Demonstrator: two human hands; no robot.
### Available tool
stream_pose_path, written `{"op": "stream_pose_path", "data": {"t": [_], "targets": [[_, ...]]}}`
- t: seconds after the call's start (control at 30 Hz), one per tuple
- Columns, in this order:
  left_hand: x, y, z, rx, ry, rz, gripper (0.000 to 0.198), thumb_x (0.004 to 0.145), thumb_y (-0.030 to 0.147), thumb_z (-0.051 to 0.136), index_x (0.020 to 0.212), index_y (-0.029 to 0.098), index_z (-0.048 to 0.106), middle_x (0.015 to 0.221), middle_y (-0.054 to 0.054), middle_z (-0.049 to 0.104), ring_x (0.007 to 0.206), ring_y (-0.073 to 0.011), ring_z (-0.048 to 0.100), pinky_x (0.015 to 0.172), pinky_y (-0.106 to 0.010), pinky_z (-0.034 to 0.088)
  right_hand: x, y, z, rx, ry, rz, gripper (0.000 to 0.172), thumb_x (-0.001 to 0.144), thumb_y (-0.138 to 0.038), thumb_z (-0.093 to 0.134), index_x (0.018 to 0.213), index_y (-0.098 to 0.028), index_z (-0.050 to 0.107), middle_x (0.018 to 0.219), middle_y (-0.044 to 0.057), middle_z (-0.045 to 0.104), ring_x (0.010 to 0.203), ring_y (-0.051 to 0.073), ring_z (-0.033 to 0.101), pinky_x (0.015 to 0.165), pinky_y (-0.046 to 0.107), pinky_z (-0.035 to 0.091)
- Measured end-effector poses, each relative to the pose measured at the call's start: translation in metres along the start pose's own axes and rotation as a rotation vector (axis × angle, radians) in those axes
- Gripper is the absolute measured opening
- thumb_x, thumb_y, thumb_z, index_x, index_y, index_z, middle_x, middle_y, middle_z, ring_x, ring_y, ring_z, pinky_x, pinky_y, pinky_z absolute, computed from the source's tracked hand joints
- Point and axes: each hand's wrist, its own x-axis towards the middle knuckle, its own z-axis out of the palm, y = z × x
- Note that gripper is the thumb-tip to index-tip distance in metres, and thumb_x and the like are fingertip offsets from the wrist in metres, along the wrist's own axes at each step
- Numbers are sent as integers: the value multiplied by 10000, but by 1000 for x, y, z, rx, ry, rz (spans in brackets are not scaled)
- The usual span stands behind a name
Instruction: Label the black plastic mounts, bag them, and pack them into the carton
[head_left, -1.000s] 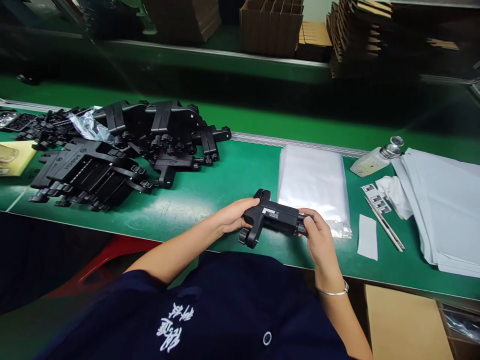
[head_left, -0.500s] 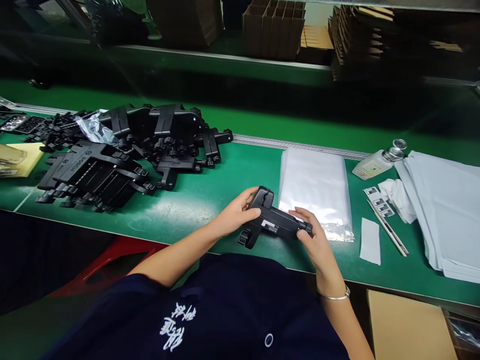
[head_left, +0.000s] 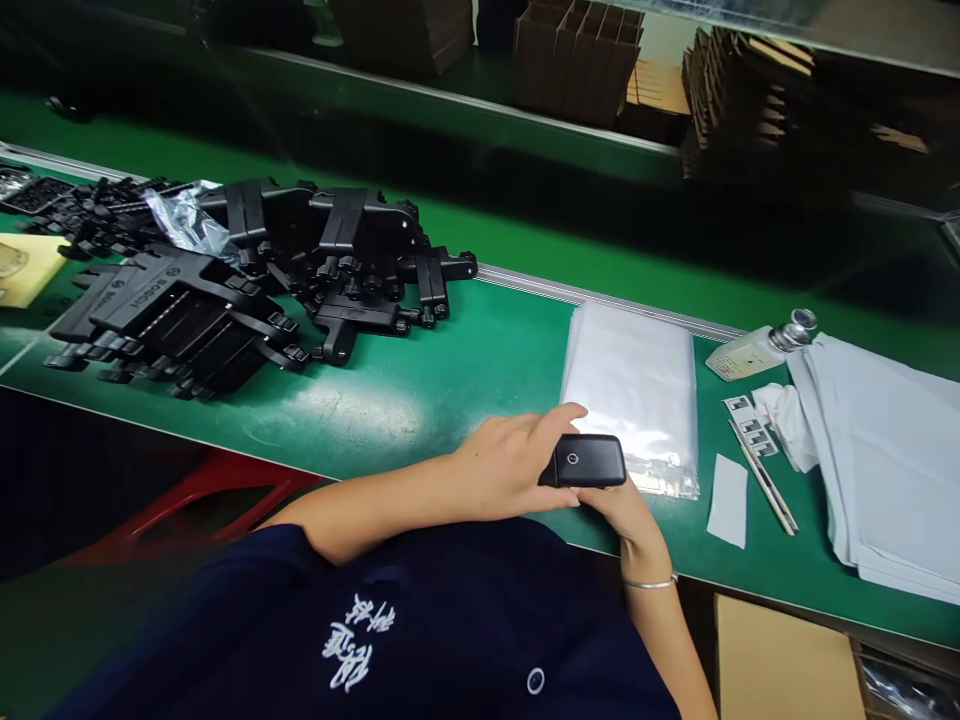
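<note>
Both hands are on one black plastic bracket [head_left: 596,461], held low over the front of the green bench. Its flat end, with a small round mark, faces up towards me. My left hand [head_left: 510,465] is wrapped round the bracket's left side, thumb and fingers closed on it. Beneath the bracket's right end is my right hand [head_left: 619,505], its fingers mostly hidden behind the part. Just behind them lies a stack of clear plastic bags [head_left: 630,365]. The rest of the bracket is covered by my hands.
Several black brackets [head_left: 172,310] are heaped on the left of the bench [head_left: 420,400], with a crumpled clear bag [head_left: 187,220]. To the right are a pump bottle [head_left: 757,350], a pen [head_left: 763,475], a paper slip [head_left: 727,500] and white sheets [head_left: 892,450].
The bracket has been turned so its end faces up. My left hand has moved right and over it, while my right hand has gone underneath. The view has shifted slightly.
</note>
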Motion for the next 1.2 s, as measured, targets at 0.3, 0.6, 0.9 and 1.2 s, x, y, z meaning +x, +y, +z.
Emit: {"op": "stream_pose_path", "data": {"t": [0.3,0.6,0.9,1.2], "targets": [[20,-34,-19,-352,-53,-201,566,896,507,487,1351,169,461,1072,-94,702,942,-247,667,804,-358,505,-8,-28,22,17,-124,-78,560,686,-590,760,1093,-213,685,991,64,707,901,256,650,801,360,537],[33,-81,-8,-855,-169,-337,663,787,766,471,757,128,649,663,-51,667,512,-117,556,513,-241,451,-5,-18,41,703,-259,309,570,710,-699,648,827,-142,680,553,27,614,316,51,322,251,186,209],[53,-88,3,-769,-133,-318,703,864,726,327,945,117,667,812,-90,700,714,-179,647,669,-295,517,-15,-25,37,675,-112,270,523,710,-684,655,795,-168,646,619,51,675,328,54,344,271,192,261],[134,-66,57,270,-156,71,235,933,256,438,992,185,655,1092,-78,667,1046,-227,588,873,-325,453,-47,-39,-3,244,201,-30,474,726,-621,681,917,-188,676,627,-3,594,491,129,506,435,248,447]]}}
